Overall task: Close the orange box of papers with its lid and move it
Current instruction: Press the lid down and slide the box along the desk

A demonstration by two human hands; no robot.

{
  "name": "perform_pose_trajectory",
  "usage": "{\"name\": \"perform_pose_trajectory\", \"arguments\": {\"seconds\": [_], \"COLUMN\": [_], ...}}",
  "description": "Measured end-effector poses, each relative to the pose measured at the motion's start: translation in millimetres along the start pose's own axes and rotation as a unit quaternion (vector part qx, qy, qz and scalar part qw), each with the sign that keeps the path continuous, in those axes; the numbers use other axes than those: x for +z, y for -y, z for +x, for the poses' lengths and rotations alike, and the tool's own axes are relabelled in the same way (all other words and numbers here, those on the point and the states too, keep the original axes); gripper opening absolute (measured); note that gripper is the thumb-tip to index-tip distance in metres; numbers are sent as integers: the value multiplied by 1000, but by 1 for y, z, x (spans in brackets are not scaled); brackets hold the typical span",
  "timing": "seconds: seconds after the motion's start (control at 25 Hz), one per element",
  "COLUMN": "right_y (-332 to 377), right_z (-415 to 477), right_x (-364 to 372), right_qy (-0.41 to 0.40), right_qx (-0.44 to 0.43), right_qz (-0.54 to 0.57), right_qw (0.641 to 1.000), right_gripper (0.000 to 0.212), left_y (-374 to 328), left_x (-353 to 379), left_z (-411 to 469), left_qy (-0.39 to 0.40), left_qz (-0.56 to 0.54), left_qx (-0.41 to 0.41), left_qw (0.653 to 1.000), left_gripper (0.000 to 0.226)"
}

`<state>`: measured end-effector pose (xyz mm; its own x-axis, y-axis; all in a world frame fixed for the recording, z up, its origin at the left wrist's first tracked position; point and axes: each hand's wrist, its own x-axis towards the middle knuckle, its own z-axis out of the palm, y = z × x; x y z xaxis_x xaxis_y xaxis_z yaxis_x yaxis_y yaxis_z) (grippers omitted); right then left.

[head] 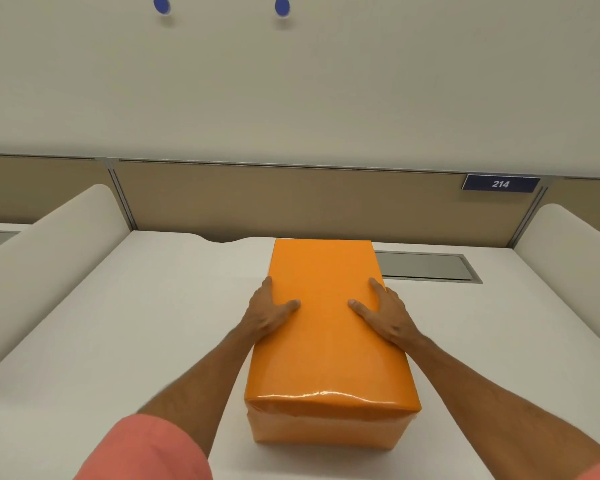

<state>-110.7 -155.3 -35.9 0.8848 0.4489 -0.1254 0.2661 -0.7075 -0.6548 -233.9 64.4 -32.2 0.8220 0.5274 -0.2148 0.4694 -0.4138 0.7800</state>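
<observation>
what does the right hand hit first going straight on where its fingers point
The right hand would slide along the orange box, over the grey desk hatch, and likely meet the tan partition panel first; depth is unclear.

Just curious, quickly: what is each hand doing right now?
Left hand: open, pressing the left side of the orange box.
Right hand: open, pressing its right side.

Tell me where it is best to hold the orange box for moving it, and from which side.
Grip the orange box by its two long side walls near mid-length, one hand from each side. Its lid is smooth with no handle, and it lies lengthwise away from you; the left hand and right hand sit there.
</observation>
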Motion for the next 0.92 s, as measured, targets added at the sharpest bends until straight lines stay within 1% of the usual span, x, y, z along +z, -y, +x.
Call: {"name": "perform_pose_trajectory", "arguments": {"seconds": [0.12,0.24,0.36,0.48,0.68,0.92], "right_y": [28,69,114,160,240,320], "right_z": [16,33,49,63,83,107], "right_x": [0,12,38,74,147,227], "right_qy": [13,23,27,35,42,47], "right_qx": [-23,-43,-69,-81,-73,-46], "right_qz": [-10,8,25,38,55,63], "right_qw": [1000,999,997,995,995,996], "right_gripper": [88,90,90,91,92,91], "left_y": [0,3,13,37,98,163], "left_x": [-25,-65,-115,-166,-253,-338], "left_z": [4,8,15,29,60,106], "left_qy": [-31,-59,-93,-110,-111,-83], "left_qz": [5,7,17,30,37,41], "left_qx": [-15,-12,-12,-29,-51,-65], "left_qw": [999,998,995,993,992,994], "left_gripper": [94,91,86,88,88,85]}}
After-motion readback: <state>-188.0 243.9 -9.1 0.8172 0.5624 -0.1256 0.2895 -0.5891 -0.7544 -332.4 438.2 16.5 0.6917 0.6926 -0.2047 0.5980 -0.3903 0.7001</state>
